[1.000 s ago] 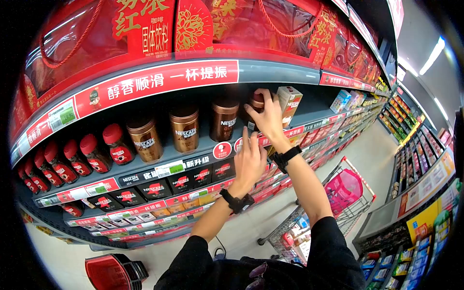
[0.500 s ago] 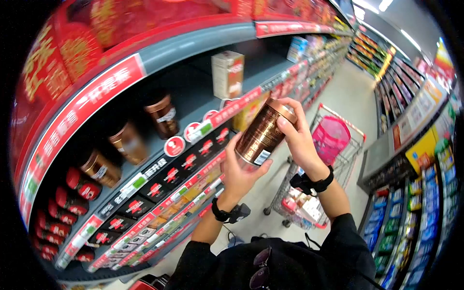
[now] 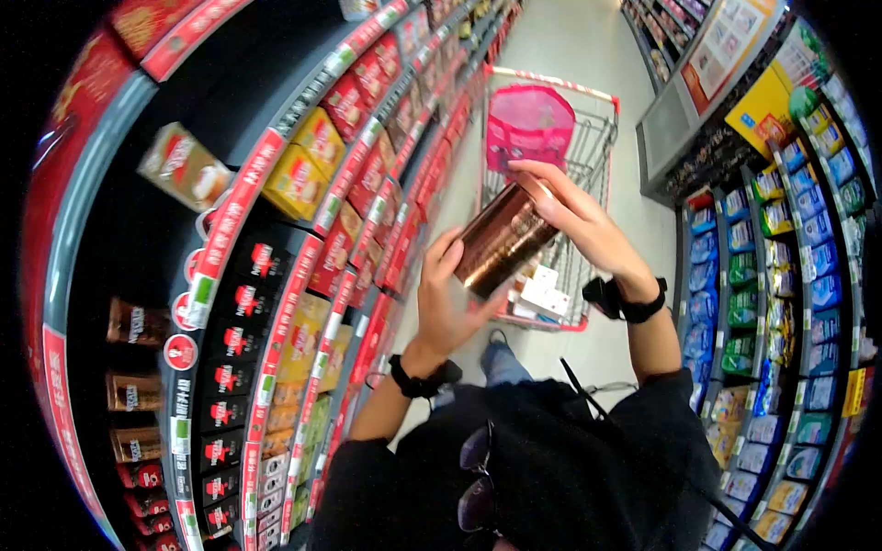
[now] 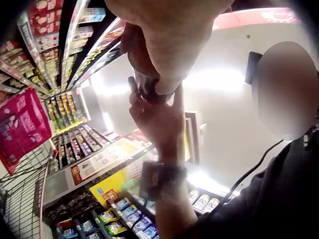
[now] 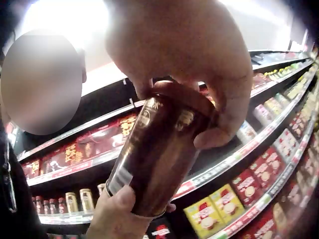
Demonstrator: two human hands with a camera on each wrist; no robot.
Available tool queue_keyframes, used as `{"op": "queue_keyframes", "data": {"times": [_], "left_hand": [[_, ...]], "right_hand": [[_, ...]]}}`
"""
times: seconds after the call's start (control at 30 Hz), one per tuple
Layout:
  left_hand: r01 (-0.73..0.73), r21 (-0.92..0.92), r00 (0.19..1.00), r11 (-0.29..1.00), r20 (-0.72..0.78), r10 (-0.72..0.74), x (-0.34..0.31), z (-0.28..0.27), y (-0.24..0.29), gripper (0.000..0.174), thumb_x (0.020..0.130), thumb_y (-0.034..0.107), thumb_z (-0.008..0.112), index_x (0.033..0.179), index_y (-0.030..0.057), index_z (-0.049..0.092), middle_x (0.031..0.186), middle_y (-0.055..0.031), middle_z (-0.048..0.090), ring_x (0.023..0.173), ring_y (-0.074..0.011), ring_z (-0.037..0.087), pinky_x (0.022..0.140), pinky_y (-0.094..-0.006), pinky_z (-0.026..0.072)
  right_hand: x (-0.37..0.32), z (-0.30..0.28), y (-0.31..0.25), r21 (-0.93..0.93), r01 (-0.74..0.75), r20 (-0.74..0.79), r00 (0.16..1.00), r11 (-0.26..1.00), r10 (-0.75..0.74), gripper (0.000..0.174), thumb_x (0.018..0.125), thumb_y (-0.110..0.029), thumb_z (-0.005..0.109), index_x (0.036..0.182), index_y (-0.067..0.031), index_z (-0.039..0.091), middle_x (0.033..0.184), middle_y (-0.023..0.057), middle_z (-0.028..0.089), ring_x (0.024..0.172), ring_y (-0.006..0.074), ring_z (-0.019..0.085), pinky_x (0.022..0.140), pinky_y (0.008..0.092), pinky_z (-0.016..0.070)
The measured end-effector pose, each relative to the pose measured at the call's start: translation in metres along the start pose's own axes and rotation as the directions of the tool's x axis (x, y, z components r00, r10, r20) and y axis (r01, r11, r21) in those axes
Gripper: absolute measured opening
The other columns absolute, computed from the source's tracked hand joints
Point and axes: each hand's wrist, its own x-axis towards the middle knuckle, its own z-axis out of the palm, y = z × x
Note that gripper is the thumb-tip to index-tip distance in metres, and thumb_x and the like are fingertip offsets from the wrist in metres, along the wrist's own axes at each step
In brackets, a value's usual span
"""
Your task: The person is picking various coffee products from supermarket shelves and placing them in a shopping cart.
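Held tilted in front of the body is a brown coffee canister (image 3: 507, 241) with a copper lid. My right hand (image 3: 595, 231) grips its lid end, with thumb and fingers around the rim in the right wrist view. Around the base curls my left hand (image 3: 443, 308); its thumb (image 5: 124, 198) presses the canister's side near a white label. In the left wrist view the hands hide most of the canister (image 4: 148, 88).
On the left runs a shelf with a beige coffee box (image 3: 186, 167), brown canisters (image 3: 134, 392) and black coffee boxes (image 3: 225, 378). A shopping cart (image 3: 602, 165) with a pink bag (image 3: 530, 118) and packages stands ahead. Racks of small packets (image 3: 742, 312) line the right.
Both hands took the canister off the shelf and carried it right, over toward the cart. The head view turned right and down, leaving the shelf at the left.
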Motion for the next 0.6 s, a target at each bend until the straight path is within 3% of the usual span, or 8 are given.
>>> {"op": "queue_keyframes", "data": {"times": [0.03,0.1,0.2,0.23,0.3,0.47,0.57,0.6], "left_hand": [[0.037,-0.024,0.998,0.999,0.055,-0.036,-0.003,0.022,-0.01,0.09,0.07,0.01,0.089,0.141,0.0025,0.033,0.139,-0.0253,0.047,0.127,-0.0392,0.05,0.108,-0.0472,0.0415],[0.205,0.016,0.964,0.979,0.169,-0.205,-0.012,0.064,-0.027,0.085,0.074,0.014,0.087,0.14,0.0012,0.035,0.138,-0.0226,0.049,0.126,-0.0361,0.052,0.107,-0.0437,0.0427],[0.516,0.094,0.749,0.852,0.432,-0.502,-0.041,0.121,-0.073,0.075,0.082,0.018,0.08,0.14,-0.0019,0.038,0.135,-0.0243,0.049,0.125,-0.037,0.053,0.106,-0.0401,0.043],[0.544,0.153,0.688,0.825,0.482,-0.543,-0.063,0.138,-0.096,0.072,0.083,0.019,0.078,0.139,-0.0027,0.038,0.135,-0.025,0.049,0.125,-0.0378,0.053,0.107,-0.0399,0.0429],[0.556,0.28,0.563,0.783,0.567,-0.602,-0.108,0.162,-0.135,0.067,0.085,0.02,0.074,0.139,-0.0037,0.04,0.134,-0.0259,0.05,0.125,-0.0393,0.053,0.107,-0.0404,0.0427],[0.527,0.555,0.243,0.644,0.627,-0.74,-0.151,0.176,-0.146,0.055,0.086,0.017,0.065,0.135,-0.0024,0.048,0.132,-0.026,0.054,0.123,-0.0414,0.053,0.105,-0.0453,0.043],[0.457,0.619,0.108,0.639,0.674,-0.73,-0.176,0.182,-0.16,0.046,0.086,0.015,0.061,0.129,-0.0013,0.052,0.127,-0.0255,0.056,0.12,-0.0421,0.054,0.102,-0.0466,0.0445],[0.45,0.572,0.174,0.685,0.697,-0.696,-0.187,0.183,-0.162,0.041,0.086,0.015,0.059,0.124,-0.001,0.054,0.123,-0.0251,0.057,0.118,-0.0423,0.055,0.1,-0.0468,0.0457]], "right_hand": [[0.001,-0.017,0.03,-0.074,0.019,-0.04,0.999,0.997,-0.022,0.046,0.102,-0.037,0.056,0.137,-0.009,0.05,0.112,0.0058,0.066,0.101,0.0146,0.06,0.089,0.0321,0.0484],[-0.001,-0.053,0.088,-0.089,-0.24,-0.052,0.97,0.967,0.236,0.043,0.1,-0.039,0.058,0.13,-0.008,0.054,0.1,0.0064,0.069,0.089,0.0145,0.063,0.081,0.0315,0.0511],[-0.011,-0.074,0.197,-0.058,-0.429,-0.178,0.893,0.902,0.413,0.047,0.095,-0.044,0.064,0.118,-0.0034,0.056,0.083,0.0092,0.07,0.073,0.0149,0.065,0.064,0.0321,0.0525],[-0.013,-0.076,0.231,-0.088,-0.558,-0.209,0.82,0.825,0.532,0.052,0.091,-0.045,0.068,0.11,0.001,0.055,0.083,0.0136,0.07,0.074,0.0251,0.069,0.066,0.0381,0.0548],[-0.034,-0.072,0.314,-0.396,-0.472,-0.348,0.871,0.788,0.347,0.058,0.088,-0.048,0.07,0.112,0.0006,0.051,0.088,0.0187,0.07,0.076,0.0285,0.07,0.062,0.0382,0.054],[-0.066,-0.037,0.431,-0.34,-0.625,-0.353,0.778,0.703,0.52,0.066,0.081,-0.045,0.076,0.115,0.0016,0.044,0.096,0.0296,0.066,0.088,0.0452,0.067,0.075,0.0486,0.055],[-0.058,-0.01,0.427,-0.367,-0.625,-0.271,0.781,0.689,0.563,0.072,0.079,-0.039,0.078,0.131,-0.006,0.041,0.121,0.0365,0.053,0.092,0.0497,0.064,0.077,0.0526,0.0549],[-0.055,0.003,0.438,-0.432,-0.568,-0.284,0.823,0.7,0.492,0.073,0.077,-0.033,0.078,0.136,-0.0111,0.041,0.128,0.0326,0.045,0.094,0.0502,0.063,0.077,0.0528,0.0556]]}}
